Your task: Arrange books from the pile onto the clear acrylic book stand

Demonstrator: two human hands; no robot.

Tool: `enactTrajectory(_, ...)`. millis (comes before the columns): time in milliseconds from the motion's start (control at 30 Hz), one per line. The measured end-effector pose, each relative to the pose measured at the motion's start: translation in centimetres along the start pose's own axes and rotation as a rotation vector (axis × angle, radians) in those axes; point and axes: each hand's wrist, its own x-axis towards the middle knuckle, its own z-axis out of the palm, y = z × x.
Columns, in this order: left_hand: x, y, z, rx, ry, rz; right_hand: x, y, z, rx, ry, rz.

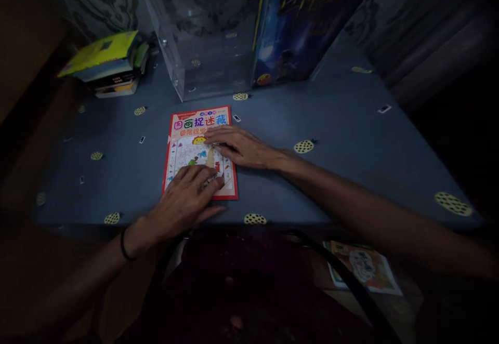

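Observation:
A thin picture book [195, 151] with a red border and colourful Chinese lettering lies closed on the blue tablecloth, cover up. My left hand [189, 190] rests over its lower part, fingers stretched out and holding nothing. Across the book's right edge comes my right hand [239, 145], its fingers extended flat over the middle of the cover below the title. Both hands hide parts of the printed drawing. A dark band circles my left wrist.
Behind the book stands a clear acrylic rack [171, 63] with a large dark blue book [288, 37] upright in it. A stack of books [111, 66] sits at the back left. Below the table's front edge, at right, lies another colourful book [364, 268].

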Motion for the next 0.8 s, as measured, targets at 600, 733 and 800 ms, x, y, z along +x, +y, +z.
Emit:
enactTrajectory(600, 0.0, 1.2, -1.1, -0.114, 0.206, -0.077, -0.8, -0.5, -0.4, -0.027, -0.060, -0.027)
enactTrajectory(733, -0.1, 1.1, -1.1, -0.135, 0.198, -0.085, -0.8, -0.6, -0.4, -0.035, -0.066, -0.015)
enactTrajectory(800, -0.2, 1.1, -1.1, -0.137, 0.179, -0.091, -0.8, -0.7, -0.5, -0.035, -0.074, -0.007)
